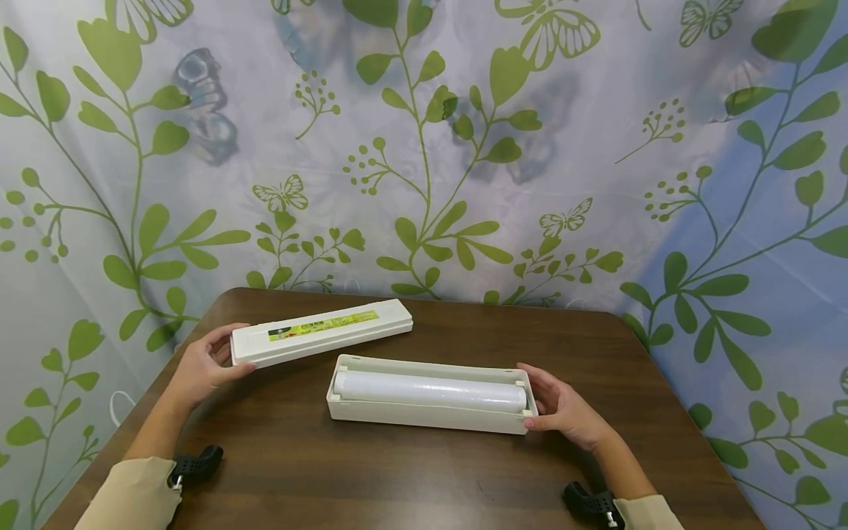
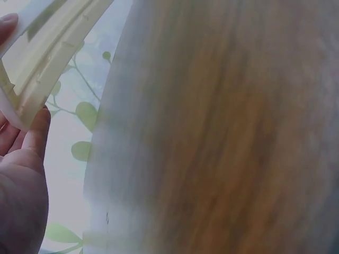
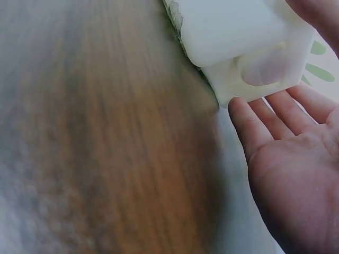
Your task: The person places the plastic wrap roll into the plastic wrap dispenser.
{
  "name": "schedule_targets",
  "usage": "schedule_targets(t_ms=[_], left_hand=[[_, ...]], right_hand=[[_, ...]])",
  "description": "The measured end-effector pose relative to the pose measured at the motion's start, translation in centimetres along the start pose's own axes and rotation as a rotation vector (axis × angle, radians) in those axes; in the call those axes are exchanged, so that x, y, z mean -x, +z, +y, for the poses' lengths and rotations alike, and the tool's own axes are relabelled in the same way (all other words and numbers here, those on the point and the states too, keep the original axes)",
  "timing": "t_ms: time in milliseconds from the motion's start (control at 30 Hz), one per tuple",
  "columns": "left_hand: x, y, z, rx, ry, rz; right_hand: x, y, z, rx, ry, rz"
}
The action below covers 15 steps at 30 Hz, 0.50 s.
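Note:
My left hand (image 1: 200,368) grips the left end of a long white lid (image 1: 324,335) with a yellow-green label on top. Its hollow, ribbed underside shows in the left wrist view, where the lid (image 2: 50,63) sits between thumb and fingers of the left hand (image 2: 21,190). A white cling film box (image 1: 424,417) stands uncovered on the table, with a white roll of cling film (image 1: 430,390) lying lengthwise inside. My right hand (image 1: 573,411) holds the box's right end, thumb on the near side, fingers behind. Close up, the box (image 3: 228,32) end has a rounded recess beside the right hand (image 3: 296,159).
A dark brown wooden table (image 1: 411,478) with rounded far corners lies under everything. Behind it hangs a pale curtain (image 1: 450,184) printed with green leaves and butterflies. A black wrist mount (image 1: 199,464) is on the left forearm and another mount (image 1: 589,504) on the right.

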<state>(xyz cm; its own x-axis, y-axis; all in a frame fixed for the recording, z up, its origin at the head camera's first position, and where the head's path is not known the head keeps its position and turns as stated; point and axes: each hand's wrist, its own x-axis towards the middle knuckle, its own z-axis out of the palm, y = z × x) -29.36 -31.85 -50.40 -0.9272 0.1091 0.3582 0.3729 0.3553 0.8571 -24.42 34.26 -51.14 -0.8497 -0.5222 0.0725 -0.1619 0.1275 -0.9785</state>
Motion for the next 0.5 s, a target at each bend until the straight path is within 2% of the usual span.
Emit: schedule_targets(t_ms=[267, 500], left_hand=[[0.0, 0.1, 0.3, 0.049, 0.005, 0.010], [0.1, 0.3, 1.3, 0.083, 0.015, 0.014]], right_hand=[[-0.1, -0.1, 0.1, -0.012, -0.004, -0.004], [0.1, 0.0, 0.0, -0.017, -0.006, -0.004]])
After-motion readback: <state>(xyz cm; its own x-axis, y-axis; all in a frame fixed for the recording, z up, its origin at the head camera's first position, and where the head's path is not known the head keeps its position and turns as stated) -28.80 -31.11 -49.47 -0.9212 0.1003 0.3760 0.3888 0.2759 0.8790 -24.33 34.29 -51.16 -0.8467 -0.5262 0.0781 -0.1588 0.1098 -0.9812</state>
